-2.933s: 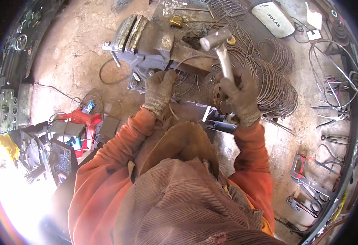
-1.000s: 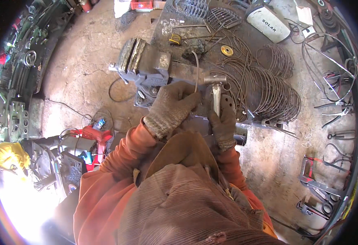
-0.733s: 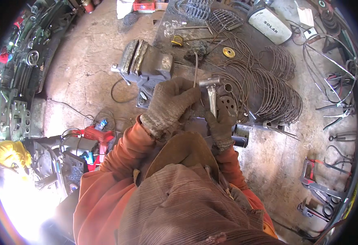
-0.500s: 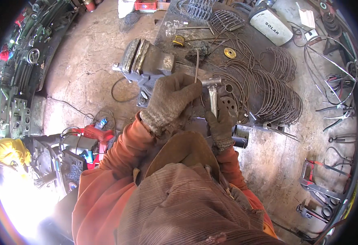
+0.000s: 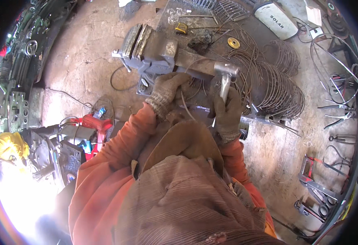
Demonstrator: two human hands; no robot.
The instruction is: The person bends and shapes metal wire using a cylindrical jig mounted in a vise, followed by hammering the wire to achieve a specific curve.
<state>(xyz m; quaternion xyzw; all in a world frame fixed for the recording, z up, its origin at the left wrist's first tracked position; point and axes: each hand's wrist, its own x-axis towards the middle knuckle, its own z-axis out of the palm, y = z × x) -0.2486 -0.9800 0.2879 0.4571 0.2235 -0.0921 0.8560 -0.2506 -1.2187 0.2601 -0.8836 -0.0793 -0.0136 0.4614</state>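
Observation:
My left hand (image 5: pixel 167 90), in a dirty knitted glove, is closed on a thin bent metal rod (image 5: pixel 187 107). The rod's lower end runs down toward the brown cap brim in the foreground, which hides part of it. Just beyond this hand stands a grey bench vise (image 5: pixel 154 53), its jaws to the left. My right hand (image 5: pixel 229 112), also gloved, grips the handle of a steel hammer (image 5: pixel 227 75). The hammer's head points away from me, over the bench and right of the vise.
Coils of wire rings (image 5: pixel 277 90) cover the bench's right side. A yellow disc (image 5: pixel 233 43) and a yellow tape measure (image 5: pixel 181 28) lie farther back. Pliers (image 5: pixel 337 112) hang or lie at the far right. Green machinery (image 5: pixel 17 104) and a red tool (image 5: pixel 97 128) are at left.
My left hand has come down and slightly left, and the rod now slants downward from it. My right hand has moved up and slightly right with the hammer. The view has shifted a little.

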